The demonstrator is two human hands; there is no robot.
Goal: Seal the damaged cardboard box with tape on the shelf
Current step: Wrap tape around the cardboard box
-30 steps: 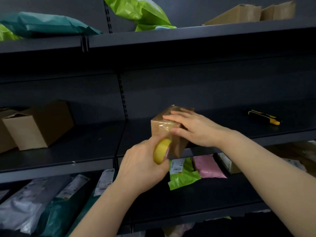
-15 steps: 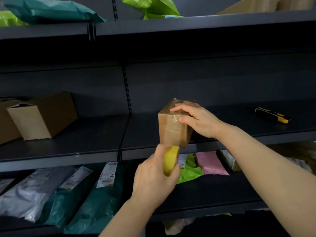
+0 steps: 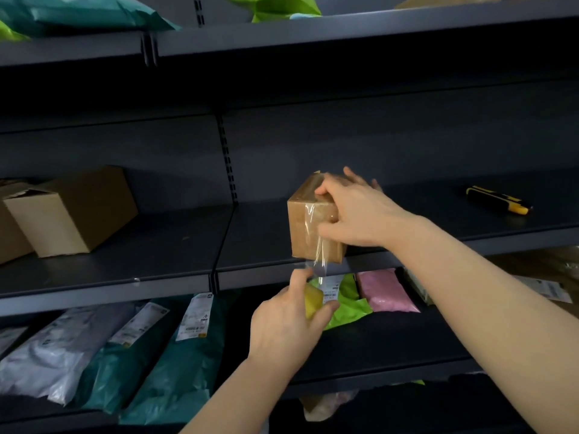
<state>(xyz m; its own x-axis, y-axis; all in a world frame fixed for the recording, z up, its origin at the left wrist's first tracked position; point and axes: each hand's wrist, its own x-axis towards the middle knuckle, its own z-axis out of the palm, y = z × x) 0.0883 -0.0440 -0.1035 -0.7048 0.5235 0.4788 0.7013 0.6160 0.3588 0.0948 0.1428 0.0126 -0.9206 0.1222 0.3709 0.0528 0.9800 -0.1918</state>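
Cardboard box [image 3: 305, 233]: small, brown and cube-like, upright at the front edge of the middle shelf [image 3: 125, 277], just right of the joint between the two shelf panels; glossy film wrinkles over its top and front face.
Tape strip [image 3: 319, 261]: clear, thin and shiny, running from the box's front face down past the shelf's front edge to the roll.
Tape roll [image 3: 313, 300]: yellow and round, held below the shelf edge, in front of the lower shelf.
Left hand [image 3: 282, 327]: fingers and thumb curl round the roll and grip it.
Right hand [image 3: 354, 214]: holds the box, thumb pressing the tape on the front face and index finger at the top edge; the other fingers reach over the top, though how far they bend behind it is probably too blurred to tell.
Utility knife [image 3: 498, 200]: black and yellow, slim, lying flat near the right end of the same shelf.
Larger box [image 3: 72, 214]: plain brown card, matte, near the left end.
Lower shelf: soft plastic mailers in pink [image 3: 383, 291], bright green [image 3: 347, 308], teal [image 3: 169, 371] and silvery grey [image 3: 53, 355].
Change from half a second ago: the roll, then at the box's bottom edge, now sits lower, with more strip drawn out; the right thumb has shifted onto the front face.
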